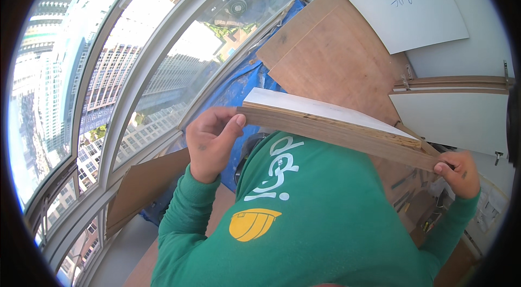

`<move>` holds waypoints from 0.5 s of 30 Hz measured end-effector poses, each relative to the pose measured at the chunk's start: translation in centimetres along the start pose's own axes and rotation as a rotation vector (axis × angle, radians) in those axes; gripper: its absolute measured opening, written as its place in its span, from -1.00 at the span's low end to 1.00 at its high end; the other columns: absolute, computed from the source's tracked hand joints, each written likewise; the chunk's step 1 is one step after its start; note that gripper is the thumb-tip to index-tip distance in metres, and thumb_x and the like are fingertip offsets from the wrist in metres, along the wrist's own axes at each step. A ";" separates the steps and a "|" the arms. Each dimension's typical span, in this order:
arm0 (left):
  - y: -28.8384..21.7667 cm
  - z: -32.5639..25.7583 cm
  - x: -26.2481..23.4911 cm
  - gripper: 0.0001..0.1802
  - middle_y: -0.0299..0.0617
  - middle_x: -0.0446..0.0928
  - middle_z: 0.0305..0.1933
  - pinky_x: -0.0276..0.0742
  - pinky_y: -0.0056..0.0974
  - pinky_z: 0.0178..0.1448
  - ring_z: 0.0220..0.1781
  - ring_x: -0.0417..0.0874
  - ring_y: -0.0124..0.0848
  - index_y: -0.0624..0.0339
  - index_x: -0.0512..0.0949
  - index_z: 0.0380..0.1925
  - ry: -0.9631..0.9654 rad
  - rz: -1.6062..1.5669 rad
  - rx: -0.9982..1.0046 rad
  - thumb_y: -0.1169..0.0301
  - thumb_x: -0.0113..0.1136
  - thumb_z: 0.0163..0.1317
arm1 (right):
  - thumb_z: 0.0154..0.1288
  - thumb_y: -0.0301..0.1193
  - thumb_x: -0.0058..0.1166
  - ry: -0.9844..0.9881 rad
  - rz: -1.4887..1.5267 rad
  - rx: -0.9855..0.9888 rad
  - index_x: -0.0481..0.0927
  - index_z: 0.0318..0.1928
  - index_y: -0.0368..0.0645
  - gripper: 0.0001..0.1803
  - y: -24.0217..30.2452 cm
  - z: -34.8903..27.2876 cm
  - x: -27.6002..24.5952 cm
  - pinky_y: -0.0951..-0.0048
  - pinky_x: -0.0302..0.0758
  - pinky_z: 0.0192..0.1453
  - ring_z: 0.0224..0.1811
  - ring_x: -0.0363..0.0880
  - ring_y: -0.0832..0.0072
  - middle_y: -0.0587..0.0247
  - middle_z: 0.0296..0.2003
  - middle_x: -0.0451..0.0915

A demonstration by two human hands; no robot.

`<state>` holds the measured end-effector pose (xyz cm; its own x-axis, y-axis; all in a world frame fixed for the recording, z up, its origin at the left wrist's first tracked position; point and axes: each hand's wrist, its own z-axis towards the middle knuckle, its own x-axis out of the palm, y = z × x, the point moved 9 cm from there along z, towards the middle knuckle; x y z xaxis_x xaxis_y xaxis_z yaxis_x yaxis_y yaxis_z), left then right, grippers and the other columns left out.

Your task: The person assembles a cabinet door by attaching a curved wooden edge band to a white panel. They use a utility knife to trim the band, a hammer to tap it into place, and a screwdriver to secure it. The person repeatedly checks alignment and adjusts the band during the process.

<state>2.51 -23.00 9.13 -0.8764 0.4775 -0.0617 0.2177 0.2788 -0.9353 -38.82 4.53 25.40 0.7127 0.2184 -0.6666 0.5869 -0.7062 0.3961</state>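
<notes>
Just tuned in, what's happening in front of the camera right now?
A person in a green long-sleeved shirt holds a white-faced wooden panel flat in front of the chest, edge toward the camera. The left hand grips its left end, the right hand its right end. Beyond it, brown boards and white panels lean by a blue tarp beside large windows.

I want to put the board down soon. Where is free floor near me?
Both hands, left and right, hold the board. A bare patch of brown sheet lies between the blue tarp and the white panel. By the right hand the floor is crowded with small tools.
</notes>
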 end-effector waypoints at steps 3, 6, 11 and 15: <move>0.3 0.1 -0.1 -0.72 -0.25 0.71 -0.22 0.64 -0.42 -0.11 -0.24 0.68 -0.56 0.39 0.68 0.07 -0.028 -0.004 0.042 0.48 0.42 0.45 | 0.38 -0.01 0.27 0.008 -0.025 -0.007 0.57 -0.45 -0.36 -0.43 0.2 0.1 0.5 0.32 0.22 -0.41 -0.55 0.29 0.45 0.19 -0.62 0.34; 0.1 0.3 -0.2 -0.65 -0.28 0.69 -0.19 0.63 -0.43 -0.08 -0.21 0.67 -0.57 0.39 0.67 0.16 -0.024 0.021 0.079 0.49 0.42 0.44 | 0.38 -0.03 0.26 0.029 -0.051 0.005 0.58 -0.43 -0.37 -0.44 -0.1 0.4 0.8 0.32 0.23 -0.40 -0.55 0.30 0.42 0.17 -0.61 0.34; 0.0 0.7 -0.3 -0.62 -0.28 0.69 -0.20 0.62 -0.43 -0.08 -0.22 0.67 -0.57 0.39 0.66 0.21 0.017 0.019 0.060 0.49 0.42 0.44 | 0.39 -0.05 0.27 0.005 0.008 0.005 0.58 -0.42 -0.37 -0.45 -1.2 0.8 1.3 0.32 0.24 -0.38 -0.52 0.32 0.42 0.17 -0.60 0.33; 0.4 0.8 0.0 -0.63 -0.28 0.69 -0.21 0.61 -0.43 -0.10 -0.23 0.67 -0.56 0.39 0.66 0.20 0.025 -0.066 0.003 0.47 0.41 0.45 | 0.38 -0.08 0.30 -0.027 0.042 0.017 0.57 -0.41 -0.38 -0.47 -3.1 1.0 0.8 0.35 0.25 -0.37 -0.50 0.33 0.47 0.20 -0.59 0.37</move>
<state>2.28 -23.55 8.43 -0.8779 0.4787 0.0092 0.1580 0.3078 -0.9383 -40.40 6.25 23.01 0.7256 0.1703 -0.6668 0.5501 -0.7256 0.4134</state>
